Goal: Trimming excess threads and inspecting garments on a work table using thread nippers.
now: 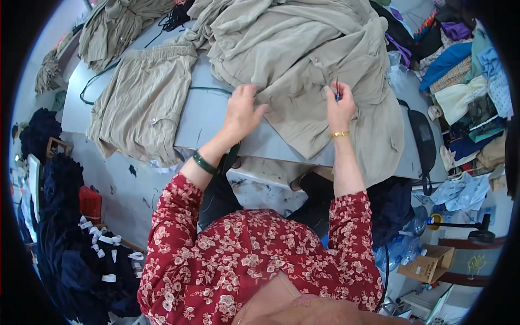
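Note:
Thread snips (337,96), with thin metal blades and a blue part, are held in my right hand (342,107), their points directed away from me. That hand is over a large heap of beige-khaki garments (292,53) spread across the light grey table (203,122). My left hand (242,115), fingers apart and holding nothing, is at the heap's near left edge; whether its fingertips touch the cloth is hard to tell. Left of it lies a pair of khaki trousers (142,89) with a gathered elastic waistband and a buttoned pocket flap, its lower end hanging over the table edge.
A dark green cord (207,88) runs across the table. At the right edge lies a black bag (420,134). Mixed clothes (455,77) are piled beyond it. Navy garments (69,227) and a red plastic crate (90,204) are at lower left; a cardboard box (426,264) is at lower right.

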Demonstrator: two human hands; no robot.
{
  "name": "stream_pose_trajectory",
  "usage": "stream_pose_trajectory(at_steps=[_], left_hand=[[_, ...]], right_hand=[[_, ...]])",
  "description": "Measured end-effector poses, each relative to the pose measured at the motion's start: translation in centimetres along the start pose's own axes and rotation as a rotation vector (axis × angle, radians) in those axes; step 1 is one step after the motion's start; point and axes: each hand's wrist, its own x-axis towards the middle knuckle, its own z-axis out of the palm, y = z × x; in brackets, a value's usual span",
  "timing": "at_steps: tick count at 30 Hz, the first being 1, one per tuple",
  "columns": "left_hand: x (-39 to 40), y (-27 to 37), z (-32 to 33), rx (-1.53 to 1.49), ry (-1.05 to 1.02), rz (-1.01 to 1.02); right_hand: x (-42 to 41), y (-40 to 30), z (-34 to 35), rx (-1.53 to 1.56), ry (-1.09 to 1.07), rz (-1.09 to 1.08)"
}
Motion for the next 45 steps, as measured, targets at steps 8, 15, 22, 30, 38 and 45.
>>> stream_pose_trajectory(at_steps=[8, 15, 22, 30, 38, 45], left_hand=[[-0.1, 4.3, -2.4, -0.467, -0.207, -0.111], [-2.6, 1.4, -6.3, -0.286, -0.257, -0.229], [-3.1, 8.8, -4.3, -0.560, -0.175, -0.041], [-2.7, 10.9, 2.8, -0.382, -0.341, -0.032], [-4.8, 6.8, 3.3, -0.605, -0.484, -0.248], [-4.5, 6.0, 1.8, -0.707, -0.779, -0.483]], right_hand=[[4.2, -4.8, 0.3, -0.309, -0.034, -0.162], [-1.3, -5.5, -6.7, 0.615, -0.214, 0.333], [-6.1, -4.8, -6.8, 0.709, -0.218, 0.273], [-11.5, -3.7, -7.6, 0.405, -0.240, 0.045], [-14.5, -3.2, -8.0, -0.298, -0.265, -0.556], [-15.0, -3.0, -7.3, -0.259, -0.133, -0.534]])
